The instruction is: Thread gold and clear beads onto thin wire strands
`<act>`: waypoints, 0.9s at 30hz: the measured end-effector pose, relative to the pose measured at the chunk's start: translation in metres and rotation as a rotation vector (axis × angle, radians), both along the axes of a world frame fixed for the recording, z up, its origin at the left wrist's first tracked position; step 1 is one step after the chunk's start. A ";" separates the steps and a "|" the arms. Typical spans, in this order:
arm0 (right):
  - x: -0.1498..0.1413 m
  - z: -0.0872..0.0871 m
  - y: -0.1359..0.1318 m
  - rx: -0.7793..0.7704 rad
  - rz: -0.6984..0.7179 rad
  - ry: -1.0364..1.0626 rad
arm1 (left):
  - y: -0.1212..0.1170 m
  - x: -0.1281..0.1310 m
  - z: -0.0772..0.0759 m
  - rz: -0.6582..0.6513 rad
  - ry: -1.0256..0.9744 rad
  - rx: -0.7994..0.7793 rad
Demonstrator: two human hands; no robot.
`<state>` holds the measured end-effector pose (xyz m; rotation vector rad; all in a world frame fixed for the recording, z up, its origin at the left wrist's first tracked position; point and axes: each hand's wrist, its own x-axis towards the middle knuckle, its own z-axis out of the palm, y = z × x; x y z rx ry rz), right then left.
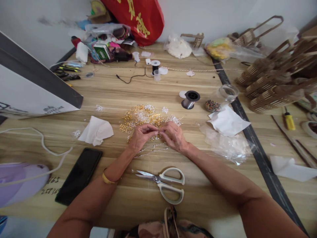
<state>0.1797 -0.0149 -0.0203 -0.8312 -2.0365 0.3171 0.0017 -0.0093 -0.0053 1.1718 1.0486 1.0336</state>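
My left hand [144, 135] and my right hand [174, 135] meet over the wooden table, thumbs and fingers pinched together. Whatever lies between the fingertips is too small to make out. Just beyond them spreads a pile of gold and silver jewelry findings [138, 117], with small rings and pins among them. A thin beaded chain [152, 151] lies on the table below my hands. Closer to me rest white-handled scissors [160, 180], blades partly apart and pointing left.
A black phone [79, 175] lies left of the scissors. Crumpled white paper [96, 130] is beside my left hand. A wire spool [190, 99], a tipped jar of beads [226, 94] and plastic bags [231, 147] sit to the right. A white box [32, 86] stands at left.
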 end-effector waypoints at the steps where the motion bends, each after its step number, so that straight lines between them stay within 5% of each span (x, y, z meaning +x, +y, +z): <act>1: 0.000 0.000 0.000 -0.003 0.000 0.002 | 0.000 0.000 0.001 -0.001 0.010 0.008; 27: 0.001 -0.002 0.002 -0.029 0.002 0.018 | -0.001 0.001 0.003 0.008 0.148 0.115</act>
